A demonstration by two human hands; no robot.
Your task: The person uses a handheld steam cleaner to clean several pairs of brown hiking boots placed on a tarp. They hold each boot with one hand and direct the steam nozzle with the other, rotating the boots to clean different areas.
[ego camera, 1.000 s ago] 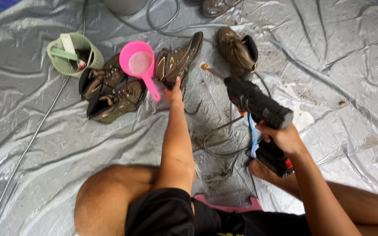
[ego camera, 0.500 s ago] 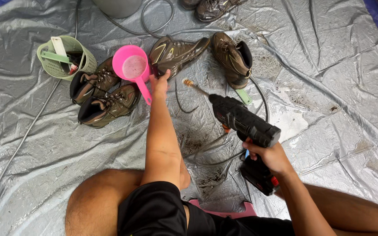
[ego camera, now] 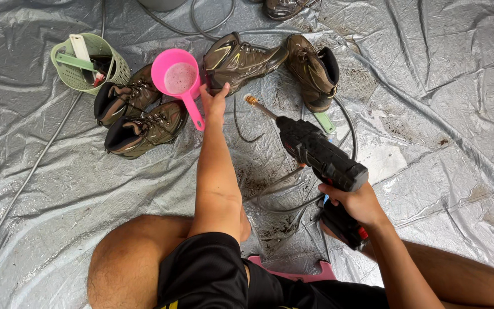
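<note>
Since the earlier frame we have stretched our left hand (ego camera: 214,98) farther out, and it now touches the heel of the nearest brown boot (ego camera: 241,59), fingers loosely curled, beside the handle of the one pink scoop (ego camera: 178,80). Our right hand (ego camera: 354,201) is wrapped tight round the grip of the one black spray gun (ego camera: 315,150), its brass nozzle aimed toward that boot. We count four brown boots on the grey tarp (ego camera: 441,114): two lying together at the left (ego camera: 138,120), two side by side ahead, plus part of a fifth shoe (ego camera: 284,8) at the top edge. One green basket (ego camera: 90,63) stands at the left.
</note>
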